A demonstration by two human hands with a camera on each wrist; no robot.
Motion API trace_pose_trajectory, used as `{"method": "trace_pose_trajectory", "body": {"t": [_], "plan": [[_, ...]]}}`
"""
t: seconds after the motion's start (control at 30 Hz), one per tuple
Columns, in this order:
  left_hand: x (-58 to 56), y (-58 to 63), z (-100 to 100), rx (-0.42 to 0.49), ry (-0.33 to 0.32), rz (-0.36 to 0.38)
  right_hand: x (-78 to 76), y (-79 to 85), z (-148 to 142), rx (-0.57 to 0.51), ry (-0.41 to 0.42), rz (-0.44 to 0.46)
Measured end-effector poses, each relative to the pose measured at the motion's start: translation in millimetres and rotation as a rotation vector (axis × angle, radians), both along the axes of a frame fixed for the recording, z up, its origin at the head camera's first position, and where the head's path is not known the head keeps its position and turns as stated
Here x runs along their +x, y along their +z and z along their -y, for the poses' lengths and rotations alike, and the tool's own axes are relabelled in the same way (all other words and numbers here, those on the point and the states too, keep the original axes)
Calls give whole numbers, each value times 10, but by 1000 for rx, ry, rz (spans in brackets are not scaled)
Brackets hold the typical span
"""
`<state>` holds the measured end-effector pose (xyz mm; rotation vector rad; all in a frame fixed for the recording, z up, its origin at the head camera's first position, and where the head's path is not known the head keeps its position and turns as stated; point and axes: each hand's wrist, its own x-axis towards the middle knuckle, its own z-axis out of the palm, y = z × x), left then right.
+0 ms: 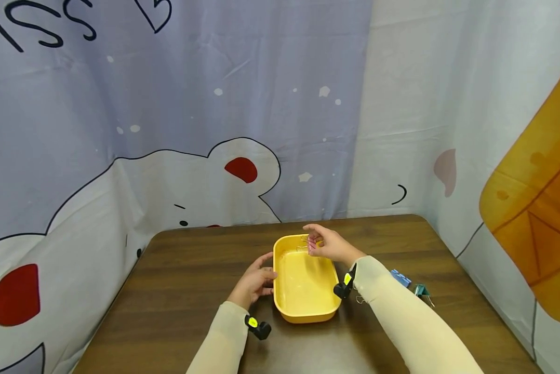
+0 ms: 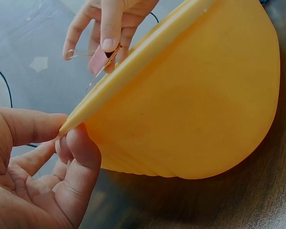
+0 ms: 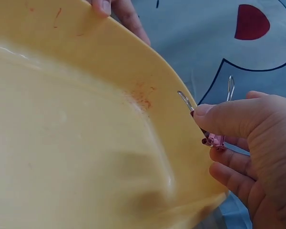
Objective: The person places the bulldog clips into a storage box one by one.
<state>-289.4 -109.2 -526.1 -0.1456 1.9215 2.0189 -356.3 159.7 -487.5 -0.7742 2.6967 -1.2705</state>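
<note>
A yellow plastic basin (image 1: 306, 291) stands on the table. My left hand (image 1: 255, 280) is at its left side; in the left wrist view, the thumb and fingers pinch the basin's rim (image 2: 93, 102). Over the far right part of the basin, my right hand (image 1: 329, 244) holds a pink binder clip (image 1: 311, 245) between thumb and fingers. Both wire handles of the clip (image 3: 215, 140) stick out in the right wrist view, overlapping the basin's edge there. Reddish marks (image 3: 142, 98) show on the basin's inner wall.
On the wooden table (image 1: 205, 270), right of the right forearm, lie a blue binder clip (image 1: 400, 278) and a green binder clip (image 1: 421, 291). A wire handle (image 1: 360, 299) shows beside the right wrist. A printed curtain (image 1: 284, 104) hangs behind the table.
</note>
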Motion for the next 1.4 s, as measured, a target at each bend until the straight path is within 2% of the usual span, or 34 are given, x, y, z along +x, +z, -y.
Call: {"method": "trace_pose_trajectory", "body": {"t": [0.23,0.37,0.47,0.87,1.1,1.23,1.4], "plan": [[-10,-11,-1,2,1,-2,-48,-79,64,60,24,-10],[-12,-16,1,-5,8,-2,-55,-81,130,110,45,-46],[-7,-14,4,-1,11,-3,-55,-73,205,124,47,-39],[2,-7,15,10,3,-6,-80,-185,447,150,-13,53],[2,-15,17,-10,15,-4,-100,-299,553,155,-75,51],[0,-18,14,-3,14,-8,-72,-305,590,137,-93,67],[8,-24,9,6,10,-12,-43,-315,609,163,-106,65]]}}
